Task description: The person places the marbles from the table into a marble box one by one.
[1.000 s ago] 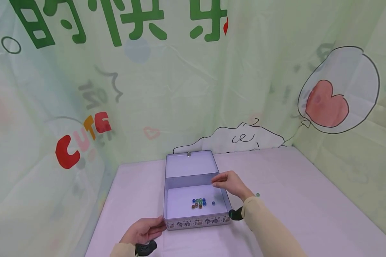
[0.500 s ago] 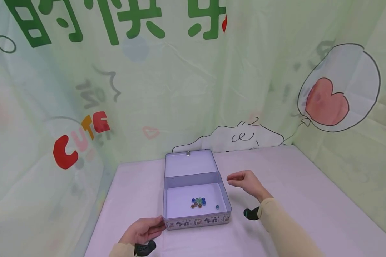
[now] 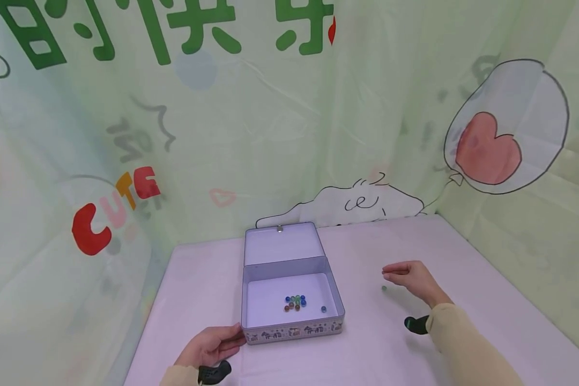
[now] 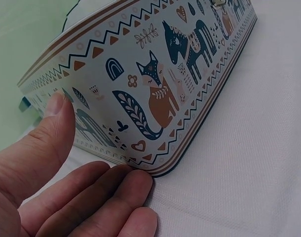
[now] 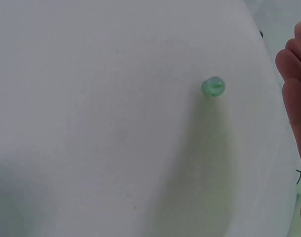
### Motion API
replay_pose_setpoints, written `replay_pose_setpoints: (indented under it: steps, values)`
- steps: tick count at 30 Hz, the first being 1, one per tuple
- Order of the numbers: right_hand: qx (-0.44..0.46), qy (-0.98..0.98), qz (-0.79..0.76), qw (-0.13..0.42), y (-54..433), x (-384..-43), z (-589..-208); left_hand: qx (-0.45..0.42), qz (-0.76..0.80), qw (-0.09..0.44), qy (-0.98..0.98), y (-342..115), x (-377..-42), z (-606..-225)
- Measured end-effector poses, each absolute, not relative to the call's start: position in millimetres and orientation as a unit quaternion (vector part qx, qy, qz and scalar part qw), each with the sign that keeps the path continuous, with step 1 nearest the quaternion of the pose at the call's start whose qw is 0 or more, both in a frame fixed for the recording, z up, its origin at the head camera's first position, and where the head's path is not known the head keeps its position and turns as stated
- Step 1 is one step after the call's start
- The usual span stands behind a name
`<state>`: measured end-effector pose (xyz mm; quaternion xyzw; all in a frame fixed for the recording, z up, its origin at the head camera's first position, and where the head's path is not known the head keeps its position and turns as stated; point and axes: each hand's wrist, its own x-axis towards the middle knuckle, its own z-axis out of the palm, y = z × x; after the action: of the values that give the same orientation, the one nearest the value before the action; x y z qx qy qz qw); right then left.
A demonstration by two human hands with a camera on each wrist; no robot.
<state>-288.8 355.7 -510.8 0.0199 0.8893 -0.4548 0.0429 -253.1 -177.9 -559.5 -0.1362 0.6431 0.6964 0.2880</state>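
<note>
A tin box (image 3: 294,331) with a fox-and-horse pattern stands with its hinged lid (image 3: 283,245) raised. Inside lie several blue, green and brown glass marbles (image 3: 297,302) in a cluster, with one bluish marble (image 3: 324,309) apart on the right. My left hand (image 3: 214,344) rests at the box's front left corner; in the left wrist view the thumb (image 4: 56,106) lies along one side and the fingertips touch the lower corner. To the right of the box, my right hand (image 3: 417,280) hovers with fingers extended, holding nothing. Just below its fingertips a green marble (image 5: 214,86) lies on the table.
A pale cloth covers the table (image 3: 366,343). Behind it hangs a printed curtain (image 3: 270,134), with further curtain panels along the left and right sides. A black wrist strap piece (image 3: 417,325) shows at my right sleeve.
My right hand has moved from over the box out to the right, near the green marble. The lone bluish marble has rolled slightly toward the front right. My left hand stays at the corner.
</note>
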Motion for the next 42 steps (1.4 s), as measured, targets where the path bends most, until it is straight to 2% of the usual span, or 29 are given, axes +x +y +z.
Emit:
replay_pose_setpoints:
  steps: [9,21,31,42]
  values:
    - [0.025,0.916,-0.399,0.039,366,-300,-547,-0.121,0.696,0.303,0.639,-180,-250,-559]
    - [0.014,0.949,-0.315,0.002,356,-303,-556,-0.122,0.697,0.295,0.642,-180,-252,-559]
    - [0.040,0.932,-0.359,-0.002,360,-293,-555,-0.114,0.705,0.304,0.631,-181,-251,-562]
    - [0.047,0.882,-0.468,0.030,367,-277,-536,-0.121,0.702,0.299,0.635,-182,-253,-562]
